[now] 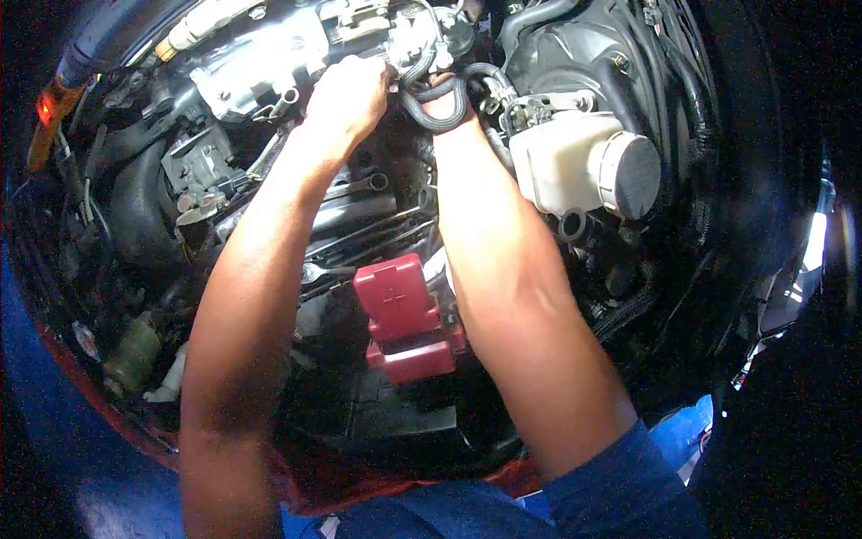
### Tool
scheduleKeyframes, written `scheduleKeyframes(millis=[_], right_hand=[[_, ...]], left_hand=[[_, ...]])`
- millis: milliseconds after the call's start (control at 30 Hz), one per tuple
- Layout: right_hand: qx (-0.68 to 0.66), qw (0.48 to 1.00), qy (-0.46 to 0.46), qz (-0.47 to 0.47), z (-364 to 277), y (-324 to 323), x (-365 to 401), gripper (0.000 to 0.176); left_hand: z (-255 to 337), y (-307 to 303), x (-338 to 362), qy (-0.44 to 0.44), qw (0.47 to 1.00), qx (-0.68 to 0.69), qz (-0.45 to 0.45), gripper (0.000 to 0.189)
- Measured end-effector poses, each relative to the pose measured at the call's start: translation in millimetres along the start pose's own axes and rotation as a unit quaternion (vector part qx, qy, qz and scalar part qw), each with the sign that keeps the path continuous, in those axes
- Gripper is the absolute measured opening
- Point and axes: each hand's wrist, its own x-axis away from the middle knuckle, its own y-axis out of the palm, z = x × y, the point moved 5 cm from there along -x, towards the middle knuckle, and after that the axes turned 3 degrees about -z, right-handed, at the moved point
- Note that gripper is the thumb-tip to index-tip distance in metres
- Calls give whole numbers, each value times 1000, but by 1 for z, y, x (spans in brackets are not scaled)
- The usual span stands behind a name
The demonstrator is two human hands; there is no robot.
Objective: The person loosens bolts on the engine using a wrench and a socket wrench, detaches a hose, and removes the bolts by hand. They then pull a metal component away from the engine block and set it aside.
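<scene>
At the far left, an orange lamp (49, 108) glows. Next is a shiny metal part (260, 76), with the left hand (348, 101) just to its right. That hand is bent in like a loose fist, but its finger tips are hidden, so I cannot tell if they pinch anything. Between the two arms, a wrench (378, 182) lies with its ring end to the right, and a red cover (392, 292) with a plus sign sits nearer the person. The black hose (459, 101) is just to the right of the left fingers. It bends like a letter U, and its round end seems to face the person. The right hand (440, 104) is nearer to it: the hose crosses in front of that hand. Its fingers are hidden too, so I cannot tell if they are apart or together, or if they touch the hose. Farther right is a white tank (558, 163) with a round cap (633, 175).
</scene>
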Motion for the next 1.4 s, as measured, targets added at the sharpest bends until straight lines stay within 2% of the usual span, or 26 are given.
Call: scheduleKeyframes(millis=[67,133,200,233,267,300,333,367,400,500,600,700,800,900,1000,1100,1200,1300,1400], right_hand=[[16,1000,-4,3,0,1,0,29],[77,997,-14,2,-4,4,-1,29],[203,978,-43,-4,-4,10,-1,28],[382,920,-86,-15,-6,16,1,28],[602,787,-135,-6,-7,26,5,28],[775,605,-181,19,-7,36,7,28],[863,454,-219,29,-3,46,10,28],[909,328,-254,45,-1,50,15,28],[929,237,-279,54,3,59,23,28],[943,125,-305,55,10,74,33,27],[940,58,-331,55,16,77,39,27],[933,18,-355,60,20,85,40,27],[922,-18,-380,78,17,70,34,27],[903,-65,-412,103,19,66,27,26],[868,-136,-451,158,20,59,20,26],[783,-246,-497,282,24,47,11,26],[792,-234,-494,271,28,46,9,26],[805,-218,-488,258,30,46,10,26],[816,-200,-484,246,33,46,9,27]], left_hand=[[1,-2,1,6,1000,-5,10,20],[1,-5,0,-3,1000,0,-18,21],[-3,-6,-1,-1,1000,-3,-10,22],[-3,-4,1,8,1000,-8,8,23],[-4,-1,3,18,999,-14,25,23],[-6,3,3,9,999,1,42,23],[-7,4,3,18,997,5,77,21],[-7,3,3,12,997,9,74,21],[-7,4,3,6,998,12,68,20],[-4,4,1,-14,999,25,45,19],[-3,3,-2,-18,1000,17,4,21],[-8,3,1,-3,996,92,-19,28],[-2,-9,-3,-40,990,56,-122,28],[0,-27,2,-13,988,131,-82,23],[4,-25,-7,-27,989,70,-126,24],[-2,-18,-6,-52,989,77,-113,24],[-6,-19,-10,-74,973,97,-198,25],[1,-19,-13,-80,966,62,-239,26],[1,1,-19,-79,981,39,-172,25]])
